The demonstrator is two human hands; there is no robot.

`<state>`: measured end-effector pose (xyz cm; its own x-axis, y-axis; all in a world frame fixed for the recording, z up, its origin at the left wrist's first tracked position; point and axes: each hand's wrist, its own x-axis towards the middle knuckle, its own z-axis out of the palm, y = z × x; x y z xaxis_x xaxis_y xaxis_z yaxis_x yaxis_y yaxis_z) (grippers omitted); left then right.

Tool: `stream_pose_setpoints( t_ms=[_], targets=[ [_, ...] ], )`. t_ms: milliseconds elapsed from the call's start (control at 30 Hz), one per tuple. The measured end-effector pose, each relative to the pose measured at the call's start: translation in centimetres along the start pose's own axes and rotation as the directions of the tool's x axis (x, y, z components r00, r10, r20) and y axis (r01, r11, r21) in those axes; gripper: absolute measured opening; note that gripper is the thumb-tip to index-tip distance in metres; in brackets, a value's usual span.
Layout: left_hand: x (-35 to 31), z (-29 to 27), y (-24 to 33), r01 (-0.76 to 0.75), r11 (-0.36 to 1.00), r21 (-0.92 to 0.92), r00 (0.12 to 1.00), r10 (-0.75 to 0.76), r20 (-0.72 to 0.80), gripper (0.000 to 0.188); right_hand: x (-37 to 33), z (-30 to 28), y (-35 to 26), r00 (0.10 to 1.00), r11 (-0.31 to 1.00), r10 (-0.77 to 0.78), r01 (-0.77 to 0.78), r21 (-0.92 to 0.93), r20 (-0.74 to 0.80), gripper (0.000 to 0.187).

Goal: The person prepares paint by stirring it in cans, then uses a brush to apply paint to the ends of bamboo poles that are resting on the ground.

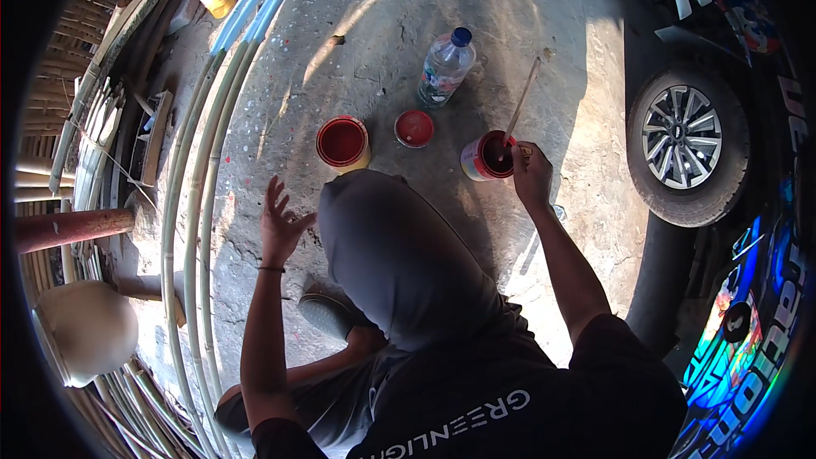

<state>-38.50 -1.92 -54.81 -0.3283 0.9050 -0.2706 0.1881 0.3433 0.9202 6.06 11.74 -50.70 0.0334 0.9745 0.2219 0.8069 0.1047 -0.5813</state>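
My left hand [280,223] is raised above the concrete with its fingers spread and nothing in it. Near it stands an open paint can [365,158], red inside with a yellowish side. My right hand [533,173] has its fingers closed at the rim of a second paint can [473,161], which holds dark red paint. A thin wooden stick [524,102] leans out of this can; its lower end is hidden inside. Between the cans lies a small round red-stained lid [415,128]. Behind it is a clear plastic bottle [445,70] with a blue cap.
Long bamboo poles [197,161], blue at the far end, run along the left. A yellow container [218,0] stands far left, a pale rounded pot [89,331] near left. On the right is a vehicle wheel [684,140]. A grey hood [399,255] covers the middle.
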Motion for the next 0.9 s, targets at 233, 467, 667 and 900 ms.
stream_pose_setpoints(
  t_ms=[233, 467, 667, 900],
  targets=[
    [-3.4, -5.7, 4.5, 0.007, 0.971, 0.239, 1.000, -0.010, 0.012, 0.100, -0.1, 1.3, 0.5, 0.985, 0.996, -0.027, 0.040, -0.073, 0.170, 0.022],
    [-6.4, -8.2, 6.9, -0.021, 0.966, 0.259, 0.999, 0.027, -0.021, 0.096, 0.7, 2.0, -0.1, 0.971, 0.997, -0.041, 0.057, -0.061, 0.234, 0.021],
    [-6.6, -6.5, 6.3, -0.012, 0.979, 0.201, 1.000, 0.013, -0.003, 0.095, 0.8, 2.7, 1.6, 0.959, 0.992, 0.018, 0.018, -0.125, 0.284, 0.022],
    [-7.1, -6.9, 6.5, -0.044, 0.981, 0.190, 0.999, 0.040, 0.024, 0.094, 0.4, -0.7, 5.0, 0.988, 0.976, 0.148, -0.151, 0.157, 0.032, 0.026]
  ],
)
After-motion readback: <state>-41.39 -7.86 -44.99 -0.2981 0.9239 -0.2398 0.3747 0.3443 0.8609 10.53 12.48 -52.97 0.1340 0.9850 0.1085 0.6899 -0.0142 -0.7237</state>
